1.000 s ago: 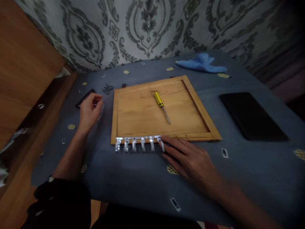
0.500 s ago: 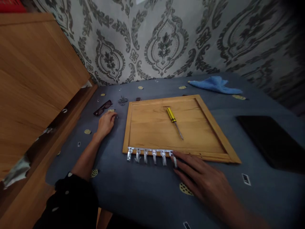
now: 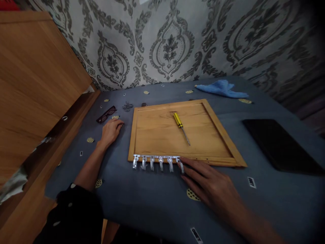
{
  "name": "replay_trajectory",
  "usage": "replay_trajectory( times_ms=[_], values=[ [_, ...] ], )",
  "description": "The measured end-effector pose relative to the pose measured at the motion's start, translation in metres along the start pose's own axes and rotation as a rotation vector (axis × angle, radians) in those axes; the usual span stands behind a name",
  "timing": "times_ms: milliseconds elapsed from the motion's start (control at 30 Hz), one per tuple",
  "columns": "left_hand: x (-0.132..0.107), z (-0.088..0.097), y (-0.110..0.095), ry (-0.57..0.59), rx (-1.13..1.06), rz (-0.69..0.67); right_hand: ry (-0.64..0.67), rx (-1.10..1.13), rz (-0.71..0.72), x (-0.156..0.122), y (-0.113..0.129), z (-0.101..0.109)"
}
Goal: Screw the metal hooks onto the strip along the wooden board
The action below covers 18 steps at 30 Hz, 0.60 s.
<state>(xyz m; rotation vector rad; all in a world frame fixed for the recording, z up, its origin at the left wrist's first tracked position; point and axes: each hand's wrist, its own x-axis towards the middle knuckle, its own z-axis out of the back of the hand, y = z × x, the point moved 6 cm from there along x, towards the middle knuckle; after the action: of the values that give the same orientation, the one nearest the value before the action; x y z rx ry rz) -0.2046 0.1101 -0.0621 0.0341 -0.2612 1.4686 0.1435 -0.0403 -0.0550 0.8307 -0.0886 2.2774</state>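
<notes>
A wooden panel with a raised frame [image 3: 223, 132] lies on the cloth-covered surface. Along its front edge rests a silver hook rail [image 3: 156, 158] with several hooks hanging over the side. The fingers of my right hand [image 3: 210, 183] are around the rail's right-end hook, the index finger on the rail. My left hand [image 3: 111, 131] lies on the cloth left of the panel, thumb and fingers pinched together; a tiny thing shows at the fingertips, too small to name. A yellow-handled screwdriver [image 3: 178, 120] lies on the panel, its metal tip toward me.
Folded glasses [image 3: 106, 114] and a small heap of metal pieces [image 3: 127, 106] lie beyond my left hand. A blue cloth [image 3: 220, 89] is at the back right, a dark flat tablet-like object [image 3: 279, 145] on the right. A wooden cabinet [image 3: 38, 74] borders the left side.
The whole view has shifted slightly, so things appear a little farther left. Both hands keep nearly the same places relative to the panel and rail.
</notes>
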Motion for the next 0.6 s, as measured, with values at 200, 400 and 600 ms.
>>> replay_trajectory(
  times_ms=[200,400,600],
  values=[
    [0.004,0.001,0.008,0.034,-0.004,-0.014,0.005,0.006,-0.003,0.0,0.0,0.0],
    [0.007,0.0,0.013,0.053,-0.023,-0.041,0.023,0.017,-0.009,0.001,0.001,-0.001],
    [0.004,0.003,0.006,0.028,-0.006,-0.071,0.049,0.051,-0.048,0.0,-0.001,-0.001]
  ],
)
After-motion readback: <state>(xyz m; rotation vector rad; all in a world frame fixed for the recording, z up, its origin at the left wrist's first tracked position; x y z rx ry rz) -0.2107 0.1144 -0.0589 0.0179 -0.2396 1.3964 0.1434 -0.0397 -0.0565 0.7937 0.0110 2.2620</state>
